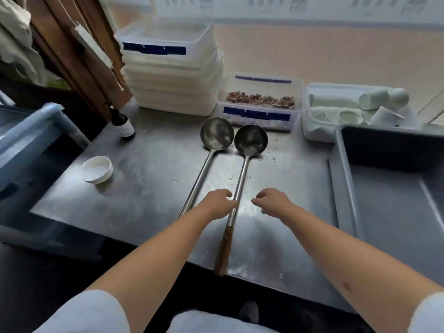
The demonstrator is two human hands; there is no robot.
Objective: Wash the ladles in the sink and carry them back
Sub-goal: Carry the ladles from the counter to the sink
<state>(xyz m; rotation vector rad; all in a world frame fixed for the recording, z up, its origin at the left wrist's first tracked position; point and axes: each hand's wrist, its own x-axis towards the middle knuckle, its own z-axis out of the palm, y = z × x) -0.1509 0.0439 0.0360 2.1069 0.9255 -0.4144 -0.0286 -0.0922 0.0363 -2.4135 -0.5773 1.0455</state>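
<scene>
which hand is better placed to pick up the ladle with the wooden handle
Left. The left hand already lies against the steel shaft of the wooden-handled ladle, fingers curled beside it. The right hand hovers off to the side, apart from both ladles and holding nothing.

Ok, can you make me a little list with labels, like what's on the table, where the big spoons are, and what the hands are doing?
surface: steel table
ladles: left ladle and right ladle lie side by side, bowls away from the person
handles: right ladle has a wooden grip over the table's near edge; left ladle's end is hidden under the arm
left hand: fingers curled over the two shafts; actual grip unclear
right hand: loosely curled, holds nothing, just right of the ladles
nearby: small white bowl, dark bottle, stacked lidded tubs, tub of dried bits, grey tray
</scene>
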